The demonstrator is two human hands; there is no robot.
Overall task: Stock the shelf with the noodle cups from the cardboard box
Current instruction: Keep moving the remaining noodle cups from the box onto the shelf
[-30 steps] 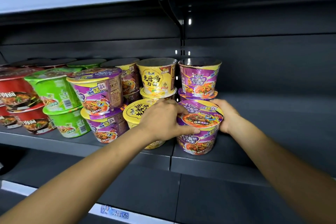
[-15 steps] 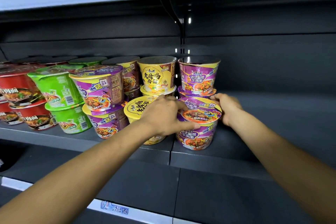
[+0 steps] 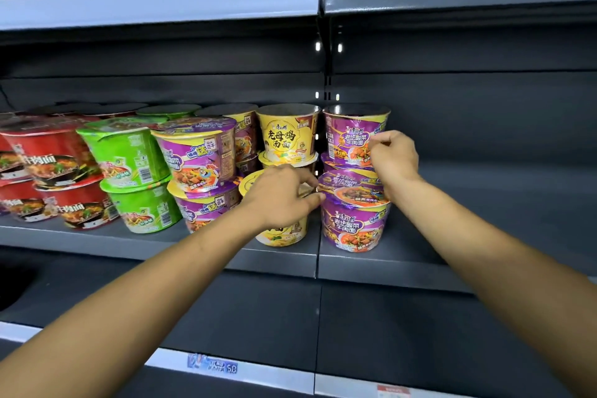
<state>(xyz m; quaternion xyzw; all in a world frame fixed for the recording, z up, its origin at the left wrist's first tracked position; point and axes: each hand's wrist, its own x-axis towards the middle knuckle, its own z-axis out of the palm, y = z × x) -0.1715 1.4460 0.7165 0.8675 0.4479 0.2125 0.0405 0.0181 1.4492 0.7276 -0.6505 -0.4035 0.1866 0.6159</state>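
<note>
A purple noodle cup (image 3: 355, 223) stands upright at the front of the dark shelf (image 3: 403, 255), just right of the shelf joint. My left hand (image 3: 281, 197) hovers over a yellow cup (image 3: 281, 237) beside it, fingers relaxed, with the thumb tip at the edge of the purple lid. My right hand (image 3: 392, 158) is raised above the cup's right side, loosely curled and holding nothing, in front of a stacked purple cup (image 3: 349, 136) behind. The cardboard box is out of view.
Left of the joint stand two-high stacks: yellow cups (image 3: 286, 136), purple cups (image 3: 197, 152), green cups (image 3: 129, 152) and red cups (image 3: 48, 158). The upper shelf (image 3: 161, 3) overhangs them. The shelf surface to the right (image 3: 500, 203) is bare. A price tag (image 3: 213, 365) sits on the lower edge.
Both hands have let go of the purple cup, which now stands on the shelf. My right hand rose and my left hand slid off to the left. The camera tilted up.
</note>
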